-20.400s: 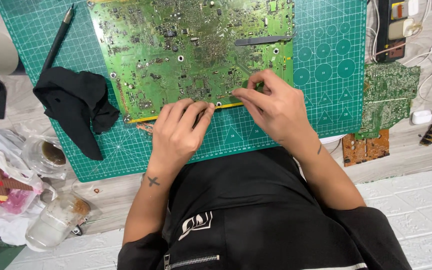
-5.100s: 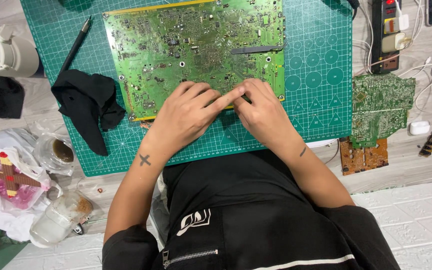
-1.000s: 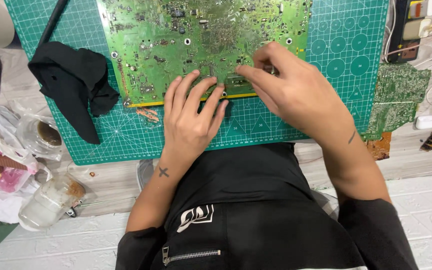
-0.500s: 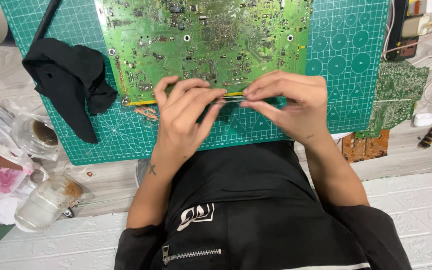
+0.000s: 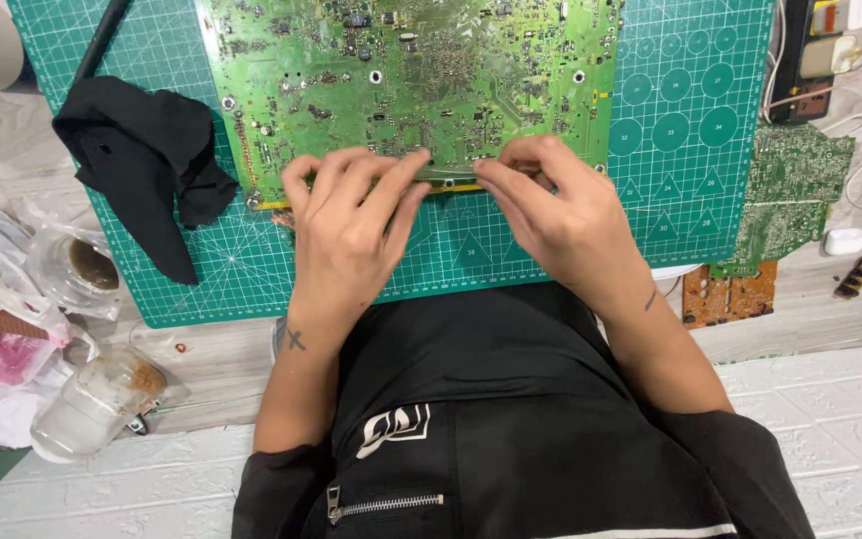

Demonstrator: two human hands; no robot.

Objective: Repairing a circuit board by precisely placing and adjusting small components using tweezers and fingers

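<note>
Two hands meet at the near edge of a large green circuit board [image 5: 411,85] that lies on a green cutting mat [image 5: 690,150]. The left hand [image 5: 346,235] lies palm down, fingers stretched forward, fingertips pinching a thin strip [image 5: 448,178] along the board's edge. The right hand [image 5: 566,215] curls its fingers onto the same strip. A black cloth [image 5: 142,165] lies left on the mat; smaller circuit boards [image 5: 785,200] sit right; a tipped glass jar [image 5: 97,399] lies near-left.
</note>
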